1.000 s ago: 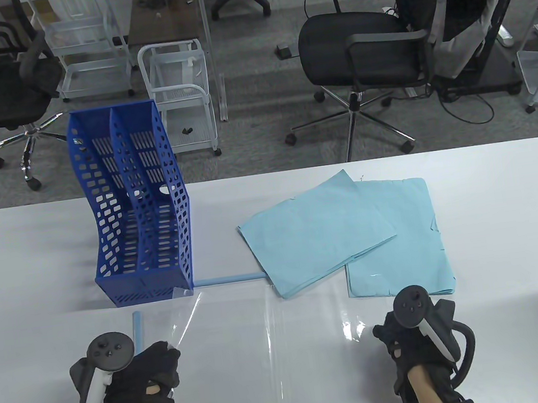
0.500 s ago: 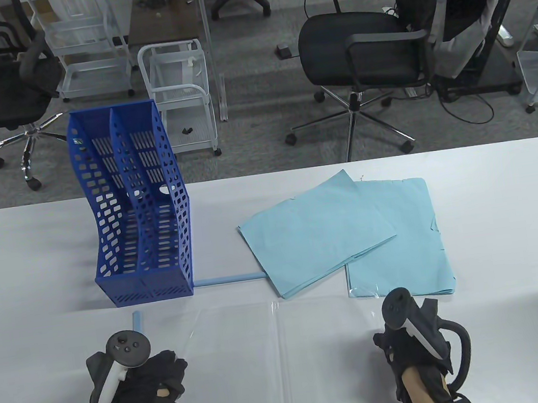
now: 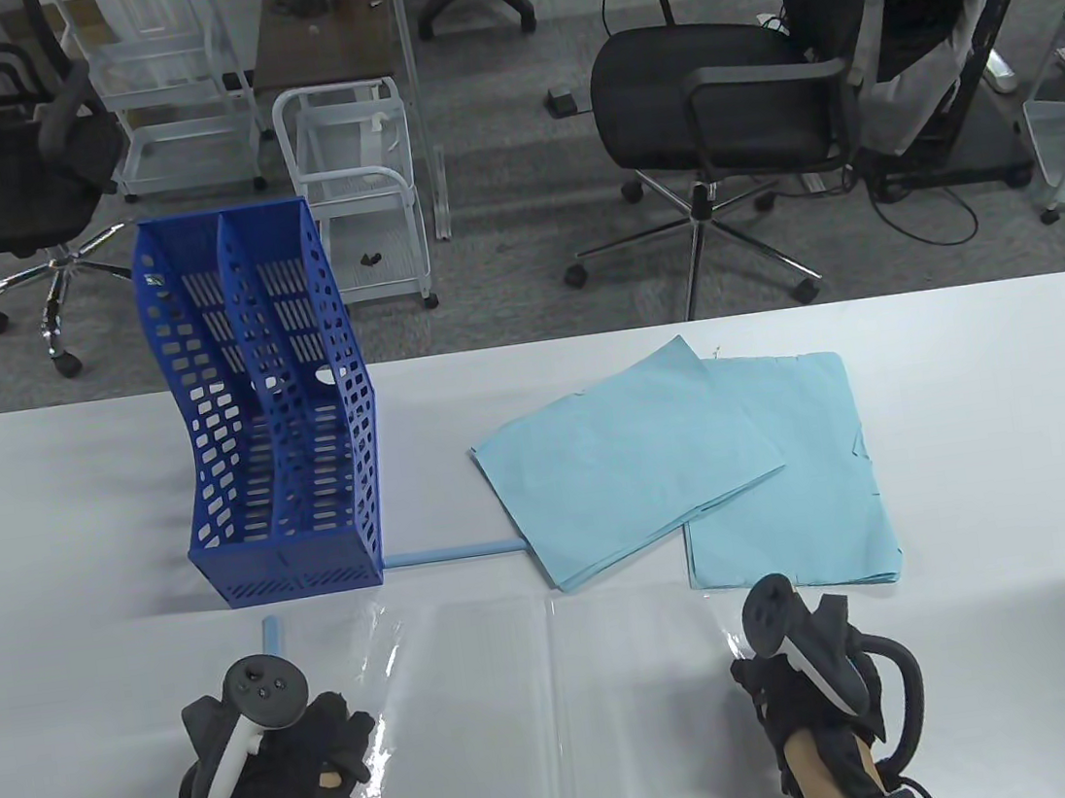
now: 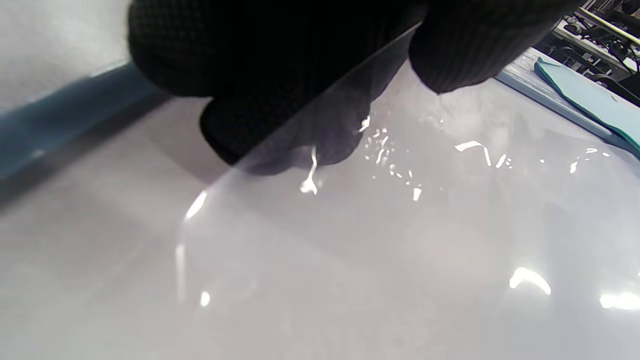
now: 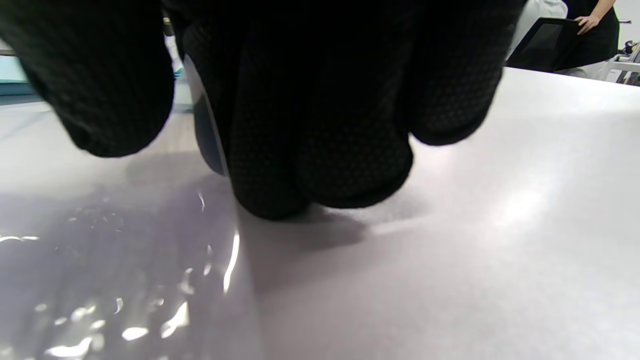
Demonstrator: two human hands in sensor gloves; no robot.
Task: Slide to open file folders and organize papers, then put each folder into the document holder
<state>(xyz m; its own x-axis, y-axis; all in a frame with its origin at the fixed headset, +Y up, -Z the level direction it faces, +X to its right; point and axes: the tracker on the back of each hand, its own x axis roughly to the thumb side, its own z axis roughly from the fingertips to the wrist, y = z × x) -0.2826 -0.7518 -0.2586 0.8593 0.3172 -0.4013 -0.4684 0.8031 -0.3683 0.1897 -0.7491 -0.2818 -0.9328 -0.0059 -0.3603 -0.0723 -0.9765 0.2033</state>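
Table (image 3: pixel 986 418), white, items listed left to right.

Holder (image 3: pixel 270 414): blue, perforated, two slots, upright at the left, both slots showing no folders.

Blue bar (image 3: pixel 272 635): short, lying just in front of the holder, beside the left hand. A second bar (image 3: pixel 450 554) lies flat between the holder's base and the papers.

Left hand (image 3: pixel 291 759): gloved, fingers pinching the left edge of the folder (image 3: pixel 559 709); the left wrist view shows the clear sheet (image 4: pixel 400 225) passing between fingertips (image 4: pixel 280 130).

Folder: transparent, spread open flat at the near edge of the table, centre crease running away from the person, glare spots on both leaves.

Papers (image 3: pixel 624 460): light blue stack, lying askew beyond the folder, overlapping a second blue stack (image 3: pixel 798 482) to its right.

Right hand (image 3: pixel 806 686): gloved, fingers curled on the folder's right edge; the right wrist view shows the sheet's edge (image 5: pixel 220 145) between the fingers (image 5: pixel 320 150).

Floor beyond: office chairs, white wire carts.
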